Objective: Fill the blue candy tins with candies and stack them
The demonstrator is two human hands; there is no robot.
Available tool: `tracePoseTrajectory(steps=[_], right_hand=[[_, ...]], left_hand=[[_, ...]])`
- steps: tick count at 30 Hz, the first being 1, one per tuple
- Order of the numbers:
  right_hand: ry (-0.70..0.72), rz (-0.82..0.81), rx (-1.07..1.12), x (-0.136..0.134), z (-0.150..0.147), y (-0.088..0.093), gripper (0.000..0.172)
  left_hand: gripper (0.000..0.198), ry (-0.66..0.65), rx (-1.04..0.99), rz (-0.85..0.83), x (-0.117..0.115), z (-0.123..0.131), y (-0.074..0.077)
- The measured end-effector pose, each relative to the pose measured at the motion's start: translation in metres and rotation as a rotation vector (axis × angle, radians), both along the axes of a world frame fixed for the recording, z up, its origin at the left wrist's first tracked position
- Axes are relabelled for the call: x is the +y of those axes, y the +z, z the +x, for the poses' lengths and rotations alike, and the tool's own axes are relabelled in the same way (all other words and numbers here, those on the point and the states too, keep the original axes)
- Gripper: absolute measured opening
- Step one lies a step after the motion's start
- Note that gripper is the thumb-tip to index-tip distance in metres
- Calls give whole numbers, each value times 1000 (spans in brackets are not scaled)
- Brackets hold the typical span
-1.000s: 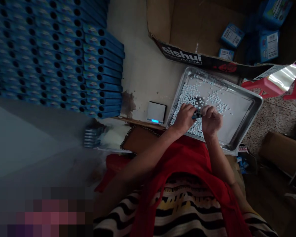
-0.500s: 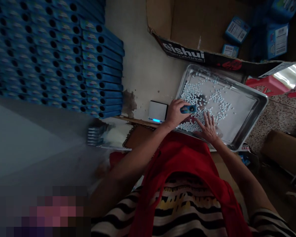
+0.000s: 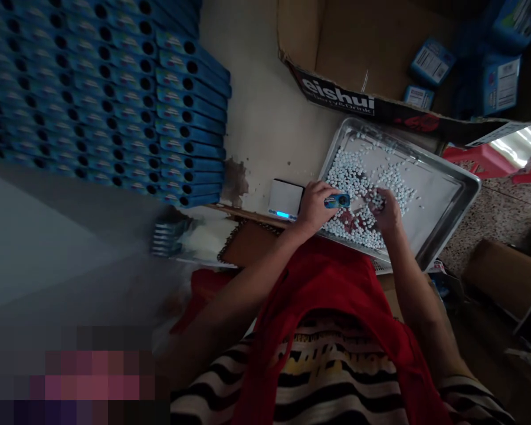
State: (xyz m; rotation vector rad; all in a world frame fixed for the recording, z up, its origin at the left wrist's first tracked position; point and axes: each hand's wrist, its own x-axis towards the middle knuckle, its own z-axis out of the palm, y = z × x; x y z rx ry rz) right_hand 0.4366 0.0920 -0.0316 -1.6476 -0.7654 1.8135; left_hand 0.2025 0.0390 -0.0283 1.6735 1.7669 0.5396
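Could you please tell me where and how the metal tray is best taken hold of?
I'd take the metal tray by its raised rim, one grip on each short end, coming from the outer sides and keeping it level: its walls are low and loose white pellets lie spread inside.

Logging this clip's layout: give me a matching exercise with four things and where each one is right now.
Things: 1 small blue case; 2 white pellets; 3 scale; 4 cardboard box.
Places: A in the metal tray; B beyond the tray; C in the left hand; D left of the tray.
Pairs: 1-C, 2-A, 3-D, 4-B.
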Motion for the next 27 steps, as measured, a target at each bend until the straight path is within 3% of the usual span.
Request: tracePoseTrajectory(steps=[5,8,13,18,22,27], right_hand=[[-280,48,329,-8,-42,42,39],[-321,163,344,-15,-66,56,42],[-302,326,310,-19,-81,55,51],[-411,323,203,-14,-83,51,68],[-403,338,243,-17,-83,55,67],[-338,314,235,-29,-85,59,57]], left_hand=[[34,-33,3,-6,-1,12,3],[28,-58,7,-13,1,17,3],[20,-88,9,-21,5,22,4],[19,-123,63,15,-1,29,18],[16,-123,140,46,-3,33,24],[15,-104,79,3,2,28,16]])
